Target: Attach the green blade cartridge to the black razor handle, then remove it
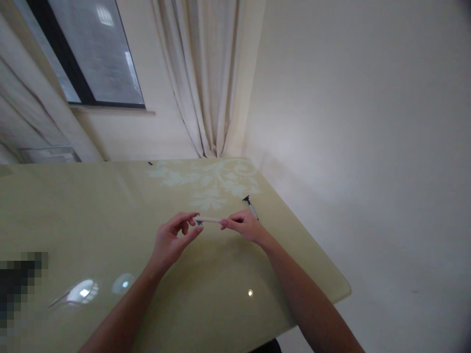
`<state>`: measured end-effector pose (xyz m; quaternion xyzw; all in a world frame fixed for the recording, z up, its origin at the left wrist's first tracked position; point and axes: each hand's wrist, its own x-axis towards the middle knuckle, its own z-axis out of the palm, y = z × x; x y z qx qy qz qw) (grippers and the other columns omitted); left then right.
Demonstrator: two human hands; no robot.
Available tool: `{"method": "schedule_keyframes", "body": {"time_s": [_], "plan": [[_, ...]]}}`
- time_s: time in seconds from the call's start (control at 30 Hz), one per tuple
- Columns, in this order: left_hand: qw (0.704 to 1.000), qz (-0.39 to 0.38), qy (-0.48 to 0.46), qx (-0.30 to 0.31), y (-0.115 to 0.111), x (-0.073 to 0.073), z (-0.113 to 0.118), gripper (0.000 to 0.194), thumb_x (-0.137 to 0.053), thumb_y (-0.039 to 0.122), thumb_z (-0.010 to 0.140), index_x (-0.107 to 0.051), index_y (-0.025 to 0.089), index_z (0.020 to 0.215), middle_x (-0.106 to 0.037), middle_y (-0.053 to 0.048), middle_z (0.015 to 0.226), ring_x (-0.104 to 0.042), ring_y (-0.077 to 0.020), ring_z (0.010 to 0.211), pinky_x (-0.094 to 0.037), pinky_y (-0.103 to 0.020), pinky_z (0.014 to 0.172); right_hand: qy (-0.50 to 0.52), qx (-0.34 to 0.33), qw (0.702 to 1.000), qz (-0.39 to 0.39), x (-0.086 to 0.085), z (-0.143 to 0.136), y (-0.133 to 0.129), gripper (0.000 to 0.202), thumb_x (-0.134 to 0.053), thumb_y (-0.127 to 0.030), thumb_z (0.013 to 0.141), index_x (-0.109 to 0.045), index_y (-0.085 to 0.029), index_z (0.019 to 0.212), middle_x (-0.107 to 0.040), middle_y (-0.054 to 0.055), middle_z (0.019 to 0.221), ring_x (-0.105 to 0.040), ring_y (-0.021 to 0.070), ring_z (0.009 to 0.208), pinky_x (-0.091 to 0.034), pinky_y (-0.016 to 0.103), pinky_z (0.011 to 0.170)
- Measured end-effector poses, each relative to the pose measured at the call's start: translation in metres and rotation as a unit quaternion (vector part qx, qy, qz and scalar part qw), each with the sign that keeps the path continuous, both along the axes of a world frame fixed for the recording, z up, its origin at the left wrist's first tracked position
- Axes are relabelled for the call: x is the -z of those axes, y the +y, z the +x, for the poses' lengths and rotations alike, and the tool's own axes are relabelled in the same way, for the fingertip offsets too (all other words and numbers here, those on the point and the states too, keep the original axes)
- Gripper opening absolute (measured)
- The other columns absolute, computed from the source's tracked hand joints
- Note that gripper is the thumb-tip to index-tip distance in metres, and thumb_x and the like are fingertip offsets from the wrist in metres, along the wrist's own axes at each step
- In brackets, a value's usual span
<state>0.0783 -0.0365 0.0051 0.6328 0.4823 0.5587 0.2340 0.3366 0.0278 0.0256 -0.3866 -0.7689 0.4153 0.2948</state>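
Note:
Over the table I hold a razor [211,220] with a slim pale handle and a small dark bluish head. My left hand [172,238] pinches the head between thumb and fingertips. The far end of the handle is gripped by the thumb and fingers of my right hand [245,225]. The razor lies roughly level between both hands, above the tabletop. Just beyond my right hand, a second razor [251,207] with a black head and grey handle rests on the table, its lower end close to the hand.
The glossy yellow-green table [91,215] has a white floral pattern at its far corner. A small dark piece [150,163] lies at the back edge. At lower left is a thin grey object [59,298] beside light reflections. A wall [349,147] borders the right side; curtains [206,73] hang behind.

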Motion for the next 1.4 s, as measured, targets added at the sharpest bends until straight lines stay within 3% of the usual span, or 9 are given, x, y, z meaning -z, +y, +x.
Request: {"method": "schedule_keyframes", "body": {"time_s": [0.1, 0.27, 0.4, 0.53, 0.67, 0.93, 1.1, 1.23, 1.4], "plan": [[1.0, -0.007, -0.003, 0.006, -0.0005, -0.0008, 0.0002, 0.029, -0.082, 0.037, 0.083, -0.078, 0.023, 0.109, -0.066, 0.001, 0.081, -0.053, -0.0103, 0.062, -0.047, -0.024, 0.062, 0.009, 0.025, 1.0, 0.012, -0.0002, 0.0002, 0.0002, 0.062, -0.065, -0.071, 0.088, -0.086, -0.012, 0.084, -0.038, -0.004, 0.051, -0.029, 0.009, 0.052, -0.017, 0.028, 0.052], [0.999, -0.014, -0.033, 0.015, -0.0009, -0.0002, -0.0001, 0.032, -0.082, 0.036, 0.083, -0.077, 0.023, 0.111, -0.066, 0.0, 0.081, -0.054, -0.0111, 0.065, -0.047, -0.025, 0.063, 0.007, -0.014, 1.0, -0.007, -0.0013, -0.0003, -0.0011, 0.06, -0.065, -0.069, 0.09, -0.086, -0.013, 0.087, -0.035, -0.005, 0.051, -0.028, 0.0086, 0.051, -0.017, 0.028, 0.051], [0.999, -0.025, -0.033, 0.025, -0.001, -0.0004, 0.0, 0.03, -0.083, 0.037, 0.082, -0.078, 0.021, 0.108, -0.066, 0.0, 0.08, -0.055, -0.0116, 0.065, -0.047, -0.026, 0.063, 0.011, 0.013, 1.0, 0.009, -0.0018, 0.0005, -0.0012, 0.061, -0.065, -0.069, 0.09, -0.086, -0.012, 0.085, -0.036, -0.005, 0.051, -0.029, 0.0084, 0.052, -0.017, 0.028, 0.052], [0.999, -0.024, -0.04, 0.021, -0.0019, -0.0016, 0.0005, 0.032, -0.082, 0.038, 0.082, -0.078, 0.022, 0.11, -0.066, 0.0, 0.08, -0.056, -0.0118, 0.066, -0.048, -0.026, 0.064, 0.013, -0.026, 0.999, -0.015, -0.0032, 0.0011, -0.0018, 0.058, -0.066, -0.068, 0.09, -0.086, -0.013, 0.088, -0.033, -0.006, 0.052, -0.028, 0.0084, 0.052, -0.017, 0.028, 0.051], [0.999, -0.028, -0.03, 0.019, -0.0027, -0.0014, 0.0016, 0.031, -0.082, 0.038, 0.082, -0.079, 0.022, 0.109, -0.067, 0.0, 0.08, -0.056, -0.0118, 0.065, -0.047, -0.025, 0.063, 0.004, 0.01, 1.0, -0.002, -0.0049, 0.0019, -0.0016, 0.062, -0.065, -0.07, 0.089, -0.086, -0.012, 0.085, -0.034, -0.005, 0.051, -0.027, 0.0087, 0.052, -0.017, 0.028, 0.052], [0.999, -0.03, -0.03, 0.021, -0.0023, 0.0, 0.0016, 0.031, -0.082, 0.039, 0.082, -0.079, 0.022, 0.108, -0.067, -0.001, 0.079, -0.058, -0.0124, 0.066, -0.048, -0.026, 0.064, 0.0, 0.015, 1.0, -0.009, -0.0052, 0.0041, -0.0007, 0.061, -0.066, -0.07, 0.088, -0.086, -0.012, 0.085, -0.034, -0.005, 0.051, -0.027, 0.0091, 0.052, -0.017, 0.029, 0.052], [0.998, -0.034, -0.043, 0.027, -0.0017, 0.0039, 0.0001, 0.033, -0.083, 0.038, 0.083, -0.078, 0.023, 0.111, -0.067, -0.001, 0.081, -0.056, -0.0118, 0.066, -0.047, -0.025, 0.064, 0.015, -0.044, 0.998, -0.036, -0.0055, 0.0041, -0.001, 0.057, -0.067, -0.067, 0.089, -0.087, -0.014, 0.089, -0.03, -0.006, 0.053, -0.026, 0.0087, 0.052, -0.016, 0.028, 0.052], [0.998, -0.038, -0.037, 0.031, -0.002, 0.0037, 0.0008, 0.032, -0.083, 0.038, 0.082, -0.079, 0.023, 0.11, -0.067, -0.001, 0.081, -0.057, -0.0121, 0.067, -0.048, -0.026, 0.065, 0.004, 0.0, 1.0, -0.015, -0.0064, 0.0043, -0.0008, 0.06, -0.066, -0.068, 0.089, -0.086, -0.012, 0.085, -0.031, -0.006, 0.052, -0.026, 0.0087, 0.052, -0.016, 0.029, 0.052], [0.998, -0.038, -0.046, 0.029, -0.003, 0.0015, 0.0019, 0.034, -0.083, 0.039, 0.082, -0.078, 0.023, 0.111, -0.066, -0.001, 0.081, -0.059, -0.0131, 0.069, -0.049, -0.027, 0.067, -0.003, -0.03, 0.999, -0.036, -0.0061, 0.0057, -0.0007, 0.058, -0.066, -0.068, 0.089, -0.087, -0.014, 0.089, -0.032, -0.006, 0.053, -0.027, 0.0092, 0.053, -0.017, 0.029, 0.052]]}}
